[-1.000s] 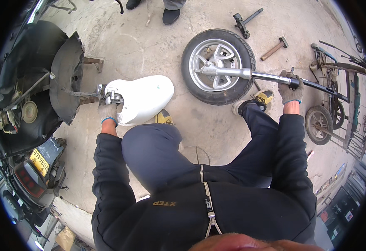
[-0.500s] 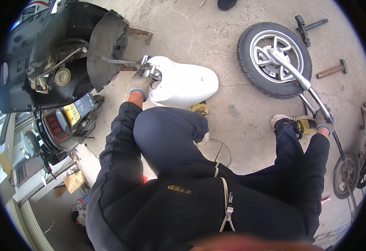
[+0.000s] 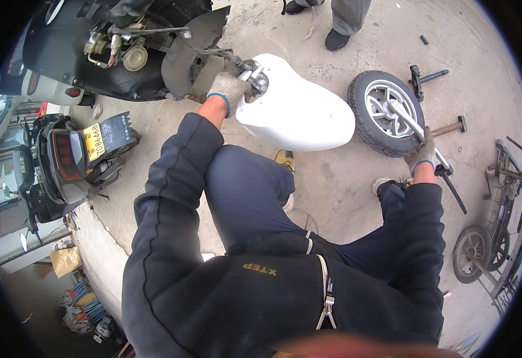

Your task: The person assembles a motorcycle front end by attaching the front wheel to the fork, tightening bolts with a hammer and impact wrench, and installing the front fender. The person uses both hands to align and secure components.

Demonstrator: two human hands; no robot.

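**Both hands gripped, scooter now closer in view**

Head view: since a moment ago my view has swung left — the stripped black scooter (image 3: 124,53) now fills the top left and the wheel (image 3: 386,113) has slid to the right. That suggests I have turned toward the scooter's front end, so the work there is under way. My left hand (image 3: 230,89), gloved, is clenched on the metal fitting (image 3: 255,74) at the top of the white fender (image 3: 297,113), arm stretched forward over my knee. My right hand (image 3: 423,156) is closed around the long metal bar (image 3: 416,131) that runs to the wheel's hub — arm out to the side, elbow bent. A hammer (image 3: 452,126) lies on the concrete floor (image 3: 332,179) just beyond.
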